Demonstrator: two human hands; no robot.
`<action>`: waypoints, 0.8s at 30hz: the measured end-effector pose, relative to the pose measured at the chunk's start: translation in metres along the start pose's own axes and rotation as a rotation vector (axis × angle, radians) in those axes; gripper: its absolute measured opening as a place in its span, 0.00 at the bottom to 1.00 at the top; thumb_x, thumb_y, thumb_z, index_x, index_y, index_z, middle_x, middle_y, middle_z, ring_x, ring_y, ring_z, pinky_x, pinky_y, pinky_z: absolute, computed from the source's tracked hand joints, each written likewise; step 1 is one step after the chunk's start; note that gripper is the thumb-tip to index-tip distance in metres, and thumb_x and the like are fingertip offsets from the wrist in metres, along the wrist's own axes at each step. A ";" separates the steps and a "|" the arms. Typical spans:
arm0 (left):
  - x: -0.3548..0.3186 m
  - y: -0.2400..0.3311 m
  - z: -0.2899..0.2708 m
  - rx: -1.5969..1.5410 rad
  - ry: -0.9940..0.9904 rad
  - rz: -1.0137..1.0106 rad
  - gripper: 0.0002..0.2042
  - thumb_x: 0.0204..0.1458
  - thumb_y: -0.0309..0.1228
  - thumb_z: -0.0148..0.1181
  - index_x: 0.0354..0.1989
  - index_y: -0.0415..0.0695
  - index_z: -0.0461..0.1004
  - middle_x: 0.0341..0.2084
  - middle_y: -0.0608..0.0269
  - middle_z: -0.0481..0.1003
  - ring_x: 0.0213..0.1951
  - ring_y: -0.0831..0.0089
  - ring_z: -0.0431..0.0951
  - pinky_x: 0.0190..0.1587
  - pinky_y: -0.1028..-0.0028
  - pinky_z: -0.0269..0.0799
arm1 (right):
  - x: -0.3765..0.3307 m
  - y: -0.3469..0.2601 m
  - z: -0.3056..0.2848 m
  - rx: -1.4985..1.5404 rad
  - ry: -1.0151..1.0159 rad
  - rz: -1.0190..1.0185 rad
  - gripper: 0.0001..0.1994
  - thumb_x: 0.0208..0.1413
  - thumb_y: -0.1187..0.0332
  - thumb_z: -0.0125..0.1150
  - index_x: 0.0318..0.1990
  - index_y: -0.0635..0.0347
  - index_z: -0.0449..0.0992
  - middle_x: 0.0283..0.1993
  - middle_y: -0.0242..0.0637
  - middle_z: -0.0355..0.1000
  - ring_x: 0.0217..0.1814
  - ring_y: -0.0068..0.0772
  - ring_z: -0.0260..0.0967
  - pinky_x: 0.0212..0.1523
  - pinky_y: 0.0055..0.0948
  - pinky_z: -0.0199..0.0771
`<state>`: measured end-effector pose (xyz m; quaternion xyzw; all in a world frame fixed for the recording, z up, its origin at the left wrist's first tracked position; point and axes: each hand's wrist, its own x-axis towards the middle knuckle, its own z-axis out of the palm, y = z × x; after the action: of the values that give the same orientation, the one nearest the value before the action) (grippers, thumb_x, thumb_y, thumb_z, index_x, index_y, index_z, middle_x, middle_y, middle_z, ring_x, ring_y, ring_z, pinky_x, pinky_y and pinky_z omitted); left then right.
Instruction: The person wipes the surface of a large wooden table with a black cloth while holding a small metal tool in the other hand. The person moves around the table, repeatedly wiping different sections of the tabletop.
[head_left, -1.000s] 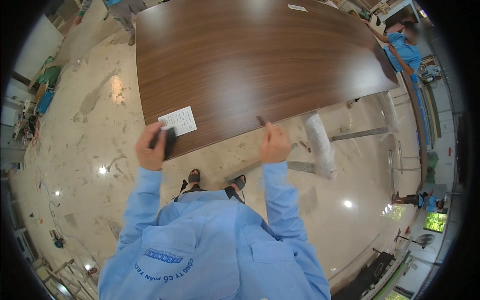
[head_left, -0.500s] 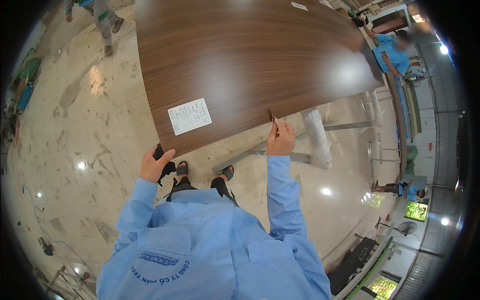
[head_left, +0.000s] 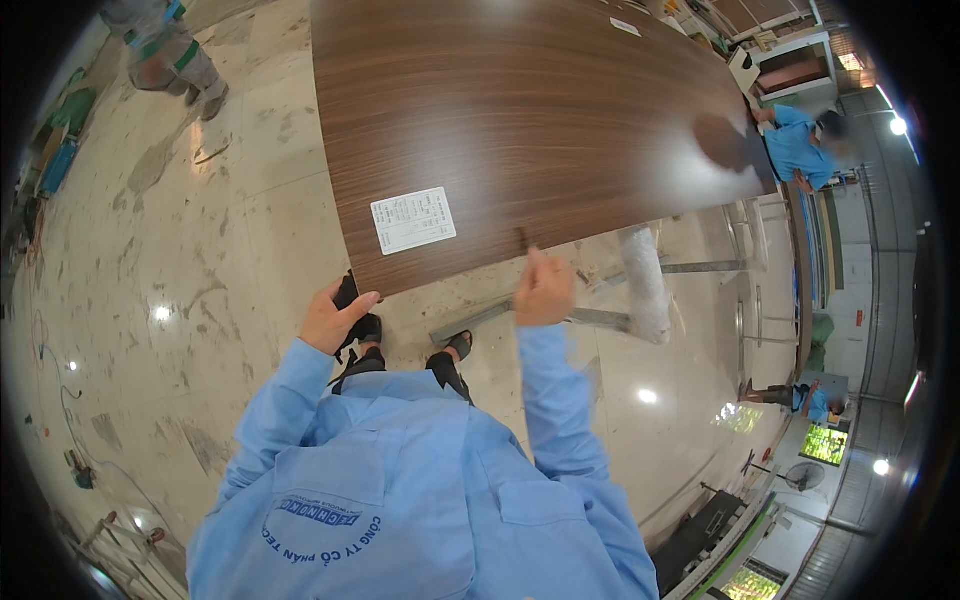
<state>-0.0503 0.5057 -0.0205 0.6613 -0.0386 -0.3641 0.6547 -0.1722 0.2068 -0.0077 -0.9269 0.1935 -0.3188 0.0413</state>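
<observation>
A large brown wood-grain panel (head_left: 480,120) stretches away from me, with a white printed label (head_left: 413,221) near its close left corner. My left hand (head_left: 335,317) is closed at that corner, thumb against the edge. A black, cloth-like thing (head_left: 346,295) shows beside its fingers; whether the hand holds that as well, I cannot tell. Along the panel's near edge, my right hand (head_left: 545,288) is pinched on a small thin dark piece (head_left: 521,238). Motion blurs the piece and the fingertips, so its kind is unclear.
Beneath the panel's near edge are a metal frame (head_left: 600,318) and a wrapped pale roll (head_left: 646,285). A person in blue (head_left: 797,145) stands at the panel's far right end. Another person (head_left: 175,55) is at the upper left. A cable (head_left: 85,440) lies on the left floor.
My right hand has moved left along the near edge with the dark piece. The panel and my left hand appear shifted right in view. The person at upper left has changed position.
</observation>
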 end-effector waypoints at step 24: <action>0.000 -0.055 -0.064 -0.198 0.069 -0.011 0.23 0.61 0.42 0.62 0.57 0.37 0.73 0.39 0.59 0.81 0.30 0.76 0.79 0.33 0.75 0.78 | -0.034 -0.092 0.004 0.162 -0.024 0.298 0.15 0.50 0.77 0.64 0.47 0.58 0.80 0.33 0.39 0.70 0.34 0.43 0.69 0.30 0.40 0.71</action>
<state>-0.0399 0.5671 -0.0772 0.6057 0.0236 -0.3466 0.7158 -0.1640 0.3047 -0.0123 -0.8855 0.3017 -0.3125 0.1652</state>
